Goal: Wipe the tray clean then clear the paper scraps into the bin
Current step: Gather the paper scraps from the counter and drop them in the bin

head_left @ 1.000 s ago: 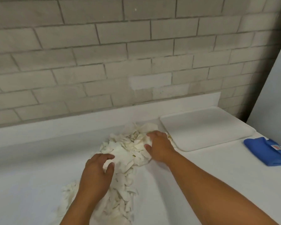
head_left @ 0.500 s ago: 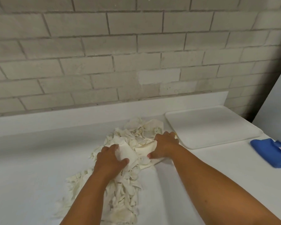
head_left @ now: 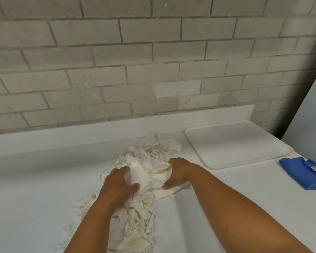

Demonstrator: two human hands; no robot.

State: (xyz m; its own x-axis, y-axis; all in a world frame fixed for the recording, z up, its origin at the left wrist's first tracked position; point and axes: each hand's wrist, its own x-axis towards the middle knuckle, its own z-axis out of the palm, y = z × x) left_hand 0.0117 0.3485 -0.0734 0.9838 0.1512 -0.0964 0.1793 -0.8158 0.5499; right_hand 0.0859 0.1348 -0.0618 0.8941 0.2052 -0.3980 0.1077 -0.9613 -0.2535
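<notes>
Both hands, the left hand (head_left: 117, 185) and right hand (head_left: 179, 172), squeezed the soft, light paper scraps (head_left: 144, 179) from nine and three o'clock, best scooped from underneath.

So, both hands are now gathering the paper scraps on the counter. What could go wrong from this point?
1. The paper scraps lie in a long loose trail; the left hand and right hand cover only its middle, so pieces at both ends may be left behind.
2. Small pieces could slip out during the lift and scatter.
3. No bin is in view, so a carry seems needed, which may drop more scraps.
</notes>
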